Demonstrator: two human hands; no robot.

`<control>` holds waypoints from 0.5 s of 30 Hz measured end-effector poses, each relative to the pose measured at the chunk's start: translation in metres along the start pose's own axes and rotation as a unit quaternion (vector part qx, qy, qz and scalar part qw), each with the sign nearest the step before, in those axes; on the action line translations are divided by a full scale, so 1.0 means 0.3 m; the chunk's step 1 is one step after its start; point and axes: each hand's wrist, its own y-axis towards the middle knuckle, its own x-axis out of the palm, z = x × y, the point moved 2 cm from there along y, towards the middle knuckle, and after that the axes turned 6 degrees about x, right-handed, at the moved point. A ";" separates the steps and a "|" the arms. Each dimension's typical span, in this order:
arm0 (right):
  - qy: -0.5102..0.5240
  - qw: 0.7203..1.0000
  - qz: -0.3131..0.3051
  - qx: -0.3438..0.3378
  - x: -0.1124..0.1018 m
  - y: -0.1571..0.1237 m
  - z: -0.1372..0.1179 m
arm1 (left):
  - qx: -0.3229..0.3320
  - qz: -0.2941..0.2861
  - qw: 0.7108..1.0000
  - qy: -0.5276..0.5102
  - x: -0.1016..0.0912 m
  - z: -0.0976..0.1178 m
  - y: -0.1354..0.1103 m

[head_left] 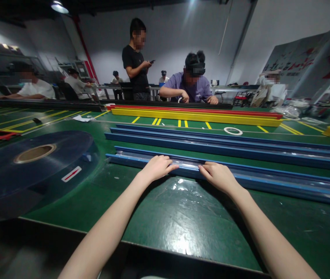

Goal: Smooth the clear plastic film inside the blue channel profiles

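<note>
Left hand (158, 167) and right hand (219, 177) touch the nearest blue rail (188, 172); whether they pinch, I can't tell. Uneven pushing could lift its clear strip (186, 163).

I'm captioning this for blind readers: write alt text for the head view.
A person's left hand and right hand touch the nearest blue rail on a green table, with a large plastic roll to the left. Behind lie another blue rail, a yellow rail and a red rail; beyond, a person in purple bends forward.
</note>
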 end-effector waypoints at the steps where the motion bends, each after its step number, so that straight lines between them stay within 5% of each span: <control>1: 0.003 1.000 -0.002 -0.001 0.000 0.000 0.002 | -0.001 -0.001 1.000 -0.003 -0.001 -0.002 0.000; 15: 0.081 0.993 -0.081 -0.028 -0.006 0.052 0.015 | -0.015 0.001 0.999 0.030 -0.003 0.022 -0.002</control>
